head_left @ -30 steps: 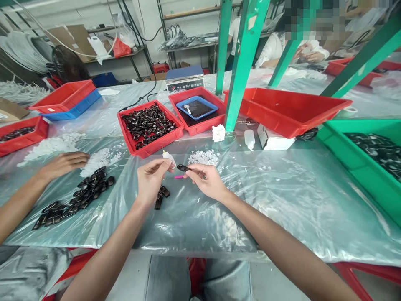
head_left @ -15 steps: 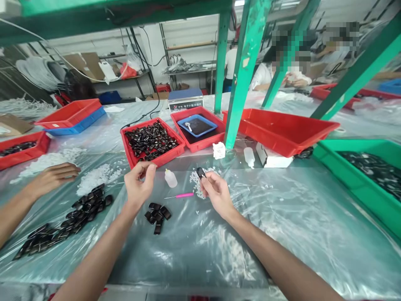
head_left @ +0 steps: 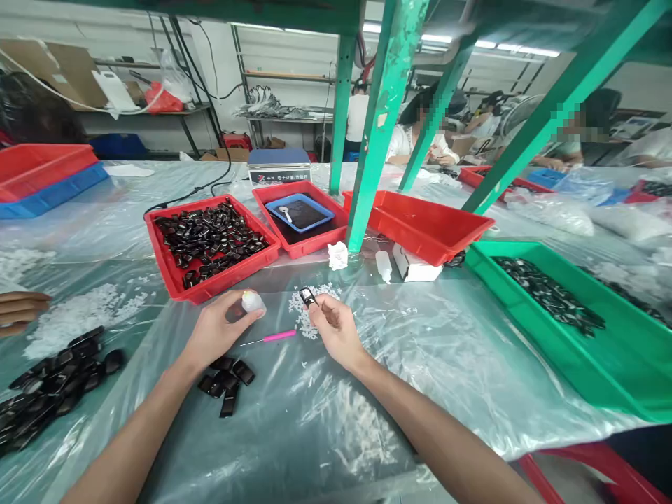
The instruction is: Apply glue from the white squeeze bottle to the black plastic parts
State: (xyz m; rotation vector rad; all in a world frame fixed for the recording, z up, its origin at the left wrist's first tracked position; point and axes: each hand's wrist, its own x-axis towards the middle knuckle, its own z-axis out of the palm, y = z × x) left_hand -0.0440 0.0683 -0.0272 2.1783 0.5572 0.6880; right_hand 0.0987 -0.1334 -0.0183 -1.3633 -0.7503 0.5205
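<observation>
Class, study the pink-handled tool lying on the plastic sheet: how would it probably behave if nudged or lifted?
The pink-handled tool would probably stay stiff, as its thin shaft looks straight and metallic. It may roll if nudged sideways, since the handle looks slim and rounded. The glossy plastic sheet beneath suggests it could also slide easily.

We've got a blue-topped scale (head_left: 279, 159) on the table (head_left: 176, 178), a black cable (head_left: 229, 157) snaking off to its left, 4 green posts (head_left: 379, 119) rising to its right. Behind, we spot a white jug (head_left: 113, 91) near a red bag (head_left: 162, 99); far right, probably a fan (head_left: 519, 115).
</observation>
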